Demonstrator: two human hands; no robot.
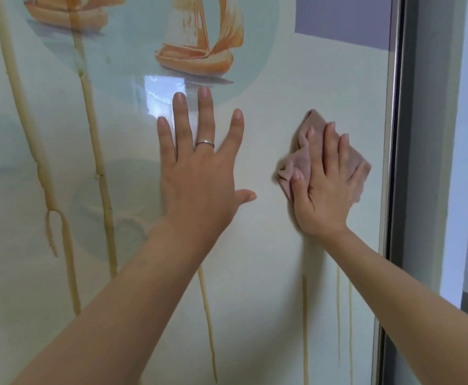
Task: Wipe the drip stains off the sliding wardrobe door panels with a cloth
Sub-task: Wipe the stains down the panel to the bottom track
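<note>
- My right hand [330,184] is pressing a pink cloth [299,162] flat-fingered against the glossy wardrobe door panel [269,245], near its metal frame [394,134].
- My left hand [199,168], fingers spread, is bracing on the panel beside it.
- Yellowish drip stains [99,168] are running down left and below; a printed sailboat [199,51] is sitting above.

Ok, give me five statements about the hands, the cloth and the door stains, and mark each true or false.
1. The right hand presses a pink cloth flat against the door panel. True.
2. The left hand holds a spray bottle. False: it lies open and flat on the panel, empty.
3. A ring sits on a left-hand finger. True.
4. The panel is free of drip stains. False: yellowish drip stains run down it.
5. The panel's picture shows flowers. False: it shows a sailing boat.
</note>
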